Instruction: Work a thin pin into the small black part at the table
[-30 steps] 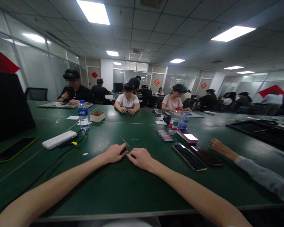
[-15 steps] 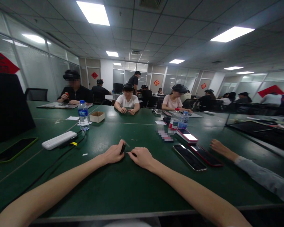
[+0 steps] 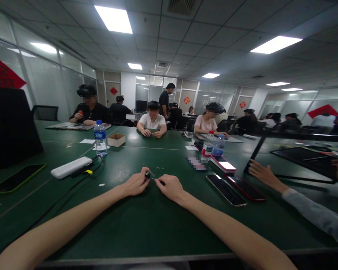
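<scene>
Centrally, above the green bench (image 3: pixel 146 228), the L hand (image 3: pixel 137 182) holds a sm. black obj. (image 3: pixel 147 175) at its inner edge, btwn the two hands; the R hand (image 3: pixel 170 186), just beside, is drawn into a narrow pinch (contents too sm. to tell). R of them: pale-framed smartphone (image 3: pixel 226 190), flat nr. a red-edged phone (image 3: pixel 246 186). Farther back: blue-capped bottle (image 3: pixel 100 138), upright, beside an open box (image 3: pixel 116 141).

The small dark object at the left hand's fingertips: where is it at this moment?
In the head view, the small dark object is just left of centre, held by the left hand, with the right hand close by on its right.
</scene>
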{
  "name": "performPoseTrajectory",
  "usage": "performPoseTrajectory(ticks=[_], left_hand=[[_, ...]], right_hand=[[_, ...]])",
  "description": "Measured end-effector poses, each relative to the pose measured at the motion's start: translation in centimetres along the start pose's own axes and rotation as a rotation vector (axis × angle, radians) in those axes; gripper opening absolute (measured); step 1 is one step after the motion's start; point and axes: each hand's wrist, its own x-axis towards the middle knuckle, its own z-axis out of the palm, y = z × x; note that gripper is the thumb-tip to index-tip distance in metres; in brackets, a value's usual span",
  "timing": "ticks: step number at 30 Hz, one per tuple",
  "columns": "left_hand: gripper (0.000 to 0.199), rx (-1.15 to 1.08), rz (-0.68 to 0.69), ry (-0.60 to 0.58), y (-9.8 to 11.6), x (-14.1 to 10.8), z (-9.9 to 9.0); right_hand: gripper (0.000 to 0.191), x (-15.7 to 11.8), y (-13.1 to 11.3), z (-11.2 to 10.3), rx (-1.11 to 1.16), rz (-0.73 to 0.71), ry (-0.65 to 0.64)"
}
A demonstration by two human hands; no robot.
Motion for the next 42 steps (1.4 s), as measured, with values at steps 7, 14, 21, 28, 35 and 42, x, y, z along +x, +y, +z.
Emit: performPoseTrajectory(ticks=[7, 14, 21, 28, 35, 42], left_hand=[[0.031, -0.01, -0.008, 0.009, 0.8, 0.0, -0.5], [0.033, 0.003, -0.042, 0.009, 1.1, 0.1, -0.7], [0.03, 0.069, -0.047, 0.023, 1.2, 0.2, -0.6], [0.032, 0.147, -0.055, 0.023, 1.0, 0.3, -0.5], [0.034, 0.172, -0.062, -0.036, 1.5, 0.5, -0.7], [0.037, 0.219, -0.019, -0.078, 1.7, 0.7, -0.9]], right_hand=[[0.045, 0.2, 0.4, -0.2, 0.04, 0.051, 0.008], [0.045, 0.3, 0.6, -0.3, 0.051, 0.077, -0.004], [0.046, 0.4, 0.9, 0.0, 0.066, 0.078, 0.033], [0.043, 0.5, 0.6, -0.6, 0.08, 0.104, -0.009], [0.04, 0.4, -0.1, -1.0, 0.096, 0.072, -0.019], [0.03, 0.4, 0.0, -1.3, 0.188, -0.02, -0.022]])
